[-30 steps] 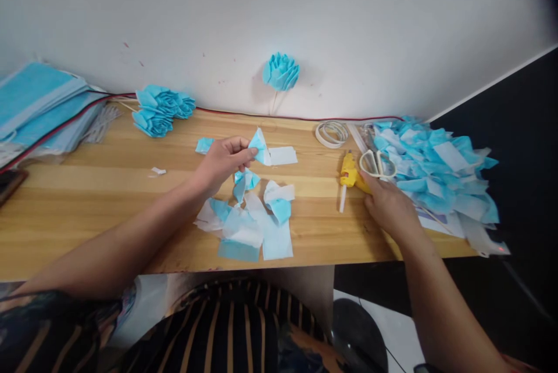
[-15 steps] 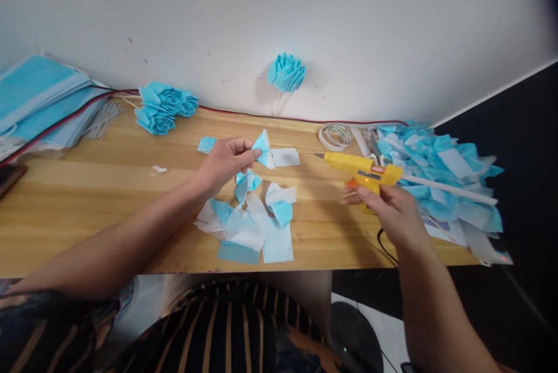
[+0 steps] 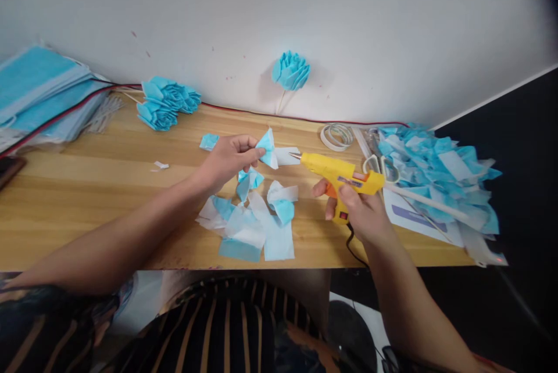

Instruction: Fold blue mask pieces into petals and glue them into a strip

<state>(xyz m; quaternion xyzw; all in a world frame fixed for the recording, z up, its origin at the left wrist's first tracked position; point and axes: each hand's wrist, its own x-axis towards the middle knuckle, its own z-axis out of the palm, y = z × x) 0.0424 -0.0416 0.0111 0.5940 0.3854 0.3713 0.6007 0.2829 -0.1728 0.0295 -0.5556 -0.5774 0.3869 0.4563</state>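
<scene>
My left hand pinches a folded blue-and-white fabric petal above the wooden table. A yellow hot glue gun is gripped in my right hand, with fingers around its handle near the orange trigger. Its metal nozzle points left at the petal, a short gap away, over a white fabric piece on the table. A long white glue stick sticks out of the gun's back end. Below my left hand lie a folded blue piece and several loose blue and white fabric pieces.
Blue fabric flowers lie at the back left beside stacked face masks. Another blue flower leans on the wall. Tape rolls, scissors and a heap of blue pieces occupy the right. The gun's cord hangs toward the table's front edge.
My right hand has brought the glue gun leftward, so its nozzle is now much nearer the petal. The scissors behind it have come into fuller view. My left hand keeps its pinch almost in place.
</scene>
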